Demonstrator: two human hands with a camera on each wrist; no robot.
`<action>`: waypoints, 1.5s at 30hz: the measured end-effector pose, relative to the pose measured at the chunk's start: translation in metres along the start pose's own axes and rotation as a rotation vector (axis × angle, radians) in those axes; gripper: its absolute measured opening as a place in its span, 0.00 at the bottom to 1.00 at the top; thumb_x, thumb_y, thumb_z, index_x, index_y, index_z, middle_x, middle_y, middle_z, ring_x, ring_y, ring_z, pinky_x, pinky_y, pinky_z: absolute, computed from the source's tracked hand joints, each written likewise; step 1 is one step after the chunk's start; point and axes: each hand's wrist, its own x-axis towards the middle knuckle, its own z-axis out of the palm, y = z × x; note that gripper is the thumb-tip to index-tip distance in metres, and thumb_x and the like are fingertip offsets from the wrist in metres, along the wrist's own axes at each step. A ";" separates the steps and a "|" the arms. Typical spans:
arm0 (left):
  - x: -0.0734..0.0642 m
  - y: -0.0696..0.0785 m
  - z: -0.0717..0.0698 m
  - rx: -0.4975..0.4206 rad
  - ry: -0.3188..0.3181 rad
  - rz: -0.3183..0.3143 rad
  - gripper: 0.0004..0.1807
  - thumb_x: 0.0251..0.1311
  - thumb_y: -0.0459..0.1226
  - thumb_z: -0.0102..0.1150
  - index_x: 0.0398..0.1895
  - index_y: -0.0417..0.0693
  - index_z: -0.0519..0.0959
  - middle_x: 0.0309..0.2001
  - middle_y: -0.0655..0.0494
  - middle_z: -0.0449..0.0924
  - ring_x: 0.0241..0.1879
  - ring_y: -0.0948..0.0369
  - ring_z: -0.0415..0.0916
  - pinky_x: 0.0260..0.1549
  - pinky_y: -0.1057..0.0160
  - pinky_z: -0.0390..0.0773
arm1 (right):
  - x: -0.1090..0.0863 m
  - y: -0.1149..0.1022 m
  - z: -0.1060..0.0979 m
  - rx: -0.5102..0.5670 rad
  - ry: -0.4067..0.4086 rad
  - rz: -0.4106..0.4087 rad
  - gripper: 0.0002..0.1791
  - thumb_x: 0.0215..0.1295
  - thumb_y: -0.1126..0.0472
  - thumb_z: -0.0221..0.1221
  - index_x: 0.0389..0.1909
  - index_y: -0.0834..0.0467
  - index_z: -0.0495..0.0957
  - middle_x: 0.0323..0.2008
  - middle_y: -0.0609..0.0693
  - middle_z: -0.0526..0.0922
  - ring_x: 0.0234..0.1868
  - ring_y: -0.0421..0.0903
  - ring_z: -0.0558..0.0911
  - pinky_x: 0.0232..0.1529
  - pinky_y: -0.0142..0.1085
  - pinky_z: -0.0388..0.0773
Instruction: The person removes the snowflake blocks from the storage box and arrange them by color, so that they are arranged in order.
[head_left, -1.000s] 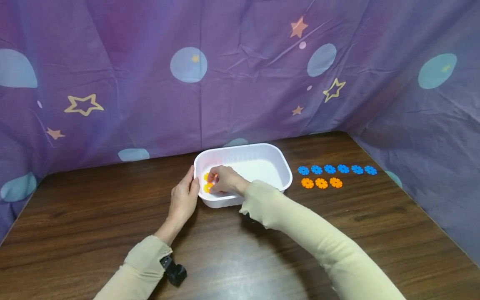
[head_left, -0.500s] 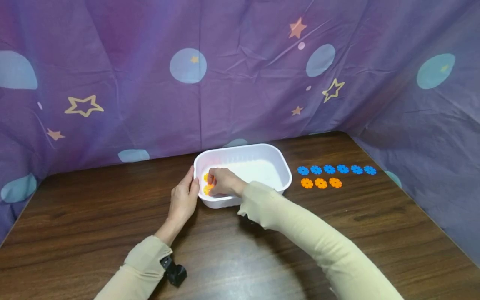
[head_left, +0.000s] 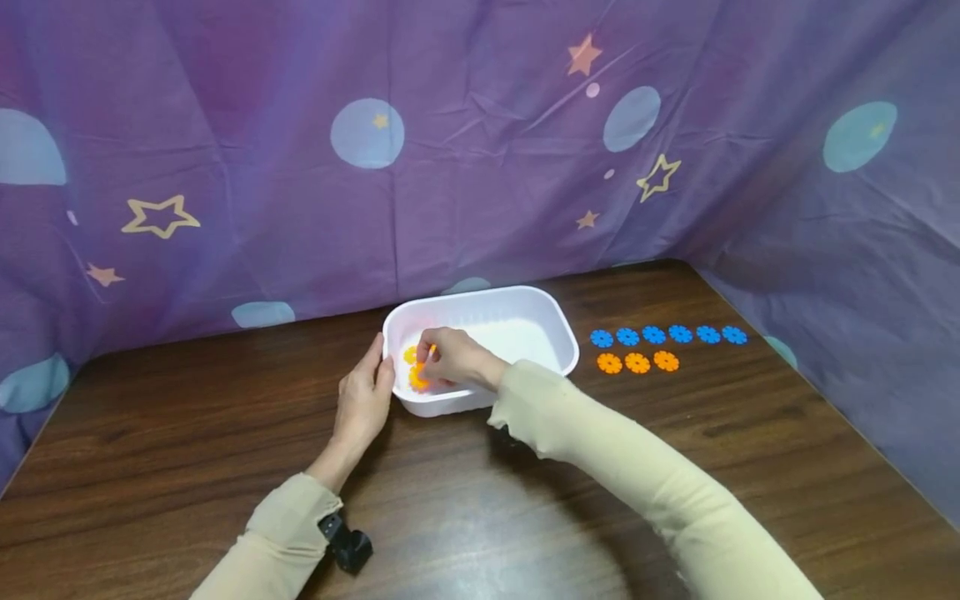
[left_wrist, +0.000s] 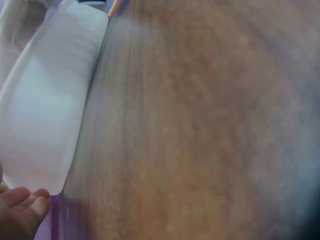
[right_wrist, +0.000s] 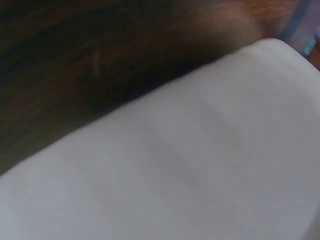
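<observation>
A white plastic tray (head_left: 517,346) stands on the table, and in the head view my left hand (head_left: 363,400) rests against its left end. The fingers of that hand touch the tray's outer wall (left_wrist: 45,110) in the left wrist view. My right hand (head_left: 461,358) reaches inside the tray at the left, fingertips curled together. It pinches an orange flower-shaped disc (head_left: 418,379), partly hidden by the fingers. Just behind lies a yellow-orange disc (head_left: 410,355) on the tray floor. The right wrist view has only the tray's side wall (right_wrist: 190,160) large and blurred.
Right of the tray, several blue flower-shaped discs (head_left: 654,335) lie in a row on the brown wooden table (head_left: 225,400). Nearer to me is a shorter row of three orange discs (head_left: 637,363). A purple curtain (head_left: 300,167) hangs behind the table and along its right side.
The right hand has lifted slightly, and the orange disc at its fingertips shows more plainly. The left hand keeps its place on the tray. The whole head view has shifted a little.
</observation>
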 end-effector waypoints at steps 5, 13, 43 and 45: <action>0.002 0.000 0.000 -0.002 -0.004 0.010 0.26 0.67 0.36 0.44 0.67 0.37 0.64 0.64 0.44 0.66 0.62 0.48 0.67 0.62 0.51 0.66 | -0.014 0.006 -0.022 0.122 0.064 -0.023 0.08 0.54 0.70 0.63 0.32 0.62 0.73 0.14 0.47 0.73 0.12 0.39 0.70 0.16 0.26 0.68; 0.003 0.001 -0.002 0.008 -0.033 -0.013 0.26 0.68 0.36 0.42 0.68 0.37 0.62 0.66 0.45 0.64 0.64 0.49 0.65 0.64 0.52 0.64 | -0.049 0.031 -0.064 0.316 0.206 -0.042 0.08 0.55 0.72 0.61 0.35 0.67 0.73 0.18 0.49 0.77 0.15 0.38 0.72 0.19 0.27 0.73; -0.001 0.001 -0.004 0.014 -0.062 -0.046 0.27 0.69 0.39 0.40 0.69 0.39 0.60 0.67 0.46 0.62 0.65 0.50 0.63 0.65 0.53 0.62 | -0.188 0.232 -0.164 0.352 0.430 0.411 0.10 0.63 0.68 0.56 0.41 0.68 0.66 0.22 0.38 0.76 0.22 0.33 0.76 0.26 0.27 0.80; -0.001 0.002 -0.003 0.016 -0.062 -0.042 0.27 0.69 0.38 0.40 0.69 0.38 0.60 0.67 0.46 0.62 0.65 0.50 0.63 0.65 0.53 0.62 | -0.190 0.233 -0.163 0.310 0.419 0.419 0.11 0.64 0.67 0.55 0.41 0.69 0.67 0.23 0.38 0.76 0.22 0.34 0.76 0.26 0.28 0.80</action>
